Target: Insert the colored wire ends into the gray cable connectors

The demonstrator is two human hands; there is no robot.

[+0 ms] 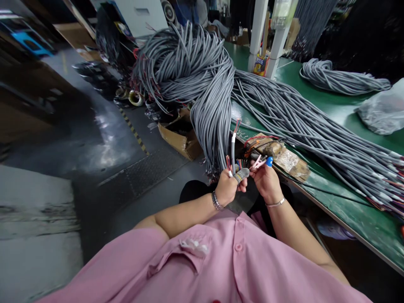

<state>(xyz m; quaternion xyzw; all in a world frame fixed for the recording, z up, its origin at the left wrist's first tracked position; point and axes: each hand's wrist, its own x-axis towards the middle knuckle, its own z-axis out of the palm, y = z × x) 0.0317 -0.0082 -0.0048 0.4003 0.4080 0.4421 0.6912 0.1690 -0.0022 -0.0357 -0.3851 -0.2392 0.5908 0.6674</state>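
My left hand (227, 187) is closed around the end of a grey cable (233, 149), with a grey finger cover on the thumb. Thin coloured wires fan out above its fingers, and a white-banded cable end stands upright there. Close by on the right, my right hand (267, 181) has its fingers pinched on pink wires (257, 164); a blue cover (269, 161) sits on one fingertip. Both hands are just off the edge of the green table (341, 202). A large bundle of grey cables (211, 113) hangs over the table's edge beyond my left hand.
More grey cables (303, 113) lie along the table to the right. A tape-wrapped wooden block (292, 164) sits at its edge, with black and red wires beside it. A coil (341, 80) and a plastic bag (385, 109) lie farther back. An open cardboard box (179, 141) stands on the floor.
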